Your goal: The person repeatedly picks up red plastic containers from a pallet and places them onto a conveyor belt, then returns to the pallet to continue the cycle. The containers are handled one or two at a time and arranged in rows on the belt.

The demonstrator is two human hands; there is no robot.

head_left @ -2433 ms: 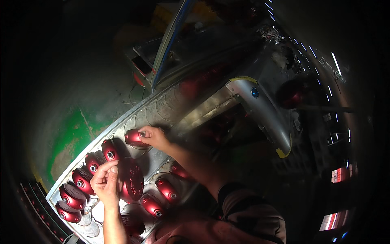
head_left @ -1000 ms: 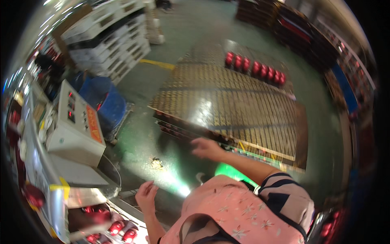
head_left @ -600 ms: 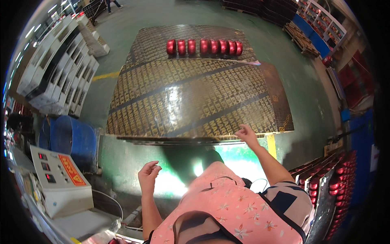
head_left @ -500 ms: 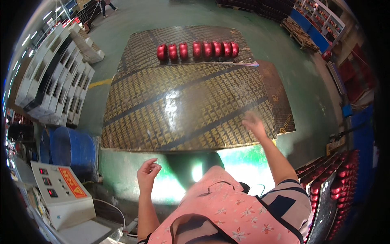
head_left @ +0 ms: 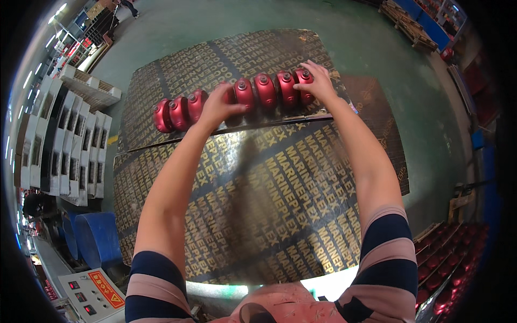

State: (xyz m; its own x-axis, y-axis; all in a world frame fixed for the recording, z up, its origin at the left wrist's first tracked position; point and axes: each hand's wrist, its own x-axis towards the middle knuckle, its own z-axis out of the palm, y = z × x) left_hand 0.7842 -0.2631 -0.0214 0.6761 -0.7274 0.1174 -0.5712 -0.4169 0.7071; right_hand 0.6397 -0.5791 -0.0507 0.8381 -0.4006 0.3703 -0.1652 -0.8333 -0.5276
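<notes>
Several glossy red metallic canisters (head_left: 265, 91), rounded and with a round dark fitting on top, stand in a row across the far board (head_left: 177, 67). My left hand (head_left: 216, 106) is in the middle of the row, its thumb and fingers around a canister partly hidden beneath it. At the right end, my right hand (head_left: 320, 85) has its fingers curled over the last canister (head_left: 305, 78), thumb at its near side. Between my hands more canisters stand close together. Left of my left hand are a few others, among them the leftmost canister (head_left: 162, 116).
A dark near board (head_left: 269, 204) with yellow lettering lies under my forearms. Stacked white pallets (head_left: 64, 145) stand at left, with blue drums (head_left: 97, 237) and a control box (head_left: 89, 295) below. More red canisters (head_left: 449, 264) are racked at lower right. A wooden pallet (head_left: 407, 24) lies at far right.
Both hands have reached forward from the near edge of the board to the row and closed around canisters. My view has shifted closer to the boards.
</notes>
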